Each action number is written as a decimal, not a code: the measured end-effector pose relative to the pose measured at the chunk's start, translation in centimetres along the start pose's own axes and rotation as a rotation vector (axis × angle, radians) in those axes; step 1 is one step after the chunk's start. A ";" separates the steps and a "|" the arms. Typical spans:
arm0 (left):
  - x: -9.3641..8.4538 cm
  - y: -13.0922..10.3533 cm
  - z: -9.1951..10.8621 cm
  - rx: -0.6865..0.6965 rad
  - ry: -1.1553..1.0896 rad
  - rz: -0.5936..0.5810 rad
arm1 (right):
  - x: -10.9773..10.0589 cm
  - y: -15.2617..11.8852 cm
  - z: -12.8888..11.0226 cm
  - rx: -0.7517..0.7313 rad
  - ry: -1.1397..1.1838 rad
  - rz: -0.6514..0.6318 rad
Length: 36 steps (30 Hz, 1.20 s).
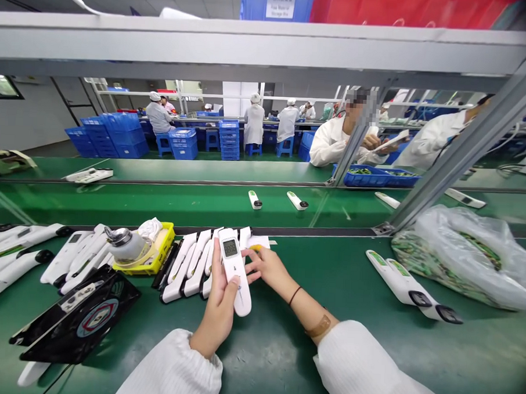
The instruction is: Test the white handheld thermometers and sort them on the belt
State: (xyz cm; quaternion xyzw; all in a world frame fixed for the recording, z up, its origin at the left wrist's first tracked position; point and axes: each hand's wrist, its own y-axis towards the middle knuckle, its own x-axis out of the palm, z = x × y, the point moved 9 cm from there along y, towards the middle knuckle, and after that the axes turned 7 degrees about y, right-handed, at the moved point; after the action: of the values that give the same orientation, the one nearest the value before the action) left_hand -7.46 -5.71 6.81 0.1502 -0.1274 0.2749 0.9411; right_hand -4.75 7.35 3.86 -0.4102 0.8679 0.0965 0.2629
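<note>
My left hand is wrapped round a white handheld infrared thermometer, held upright with its lit grey display facing me; my thumb lies on its lower body. My right hand is just to the right of the thermometer, its fingers apart and slightly bent. Whether those fingertips touch the thermometer I cannot tell. Something small and yellow shows by the right fingers, over a white paper. Behind my left hand, several white thermometers lie side by side on the green bench.
Left are a yellow tray with a metal-topped bottle, a black stand and more thermometers. Right lie two thermometers beside a plastic bag of circuit boards. A green belt with thermometers runs behind; co-workers sit beyond.
</note>
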 end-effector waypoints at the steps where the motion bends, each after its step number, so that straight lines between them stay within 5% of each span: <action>1: 0.3 -0.1 0.1 0.009 -0.009 -0.028 | -0.9 0.0 -0.4 -0.020 0.011 0.015; 5: 1.3 -0.5 0.0 0.009 -0.042 -0.117 | -4.1 -1.6 -5.3 -0.367 0.094 0.006; 9: 1.6 -0.7 -0.6 -0.031 -0.078 -0.146 | -5.4 -5.0 -9.2 -0.690 -0.149 0.041; 15: 2.5 -1.2 -1.0 -0.089 -0.124 -0.216 | -4.4 -6.8 -9.6 -0.891 -0.470 0.013; 20: 4.8 -2.6 -2.8 -0.387 -0.181 -0.416 | -3.1 -7.8 -7.6 -0.971 -0.702 -0.133; 24: 3.8 -1.2 -3.2 -0.548 0.002 -0.475 | -3.4 -7.8 -4.0 -0.747 -0.646 -0.225; 30: -4.2 10.0 -0.5 -0.311 0.611 -0.126 | -5.5 -5.4 2.1 0.031 -0.524 -0.042; 36: -7.8 19.0 -2.1 -0.213 1.014 0.068 | -2.7 -3.6 1.5 0.170 -0.478 -0.058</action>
State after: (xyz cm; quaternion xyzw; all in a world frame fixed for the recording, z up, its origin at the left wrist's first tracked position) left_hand -24.08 6.55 6.39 -0.1026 0.3127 0.3291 0.8851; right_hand 0.04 7.39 4.20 -0.3768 0.7741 0.1100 0.4967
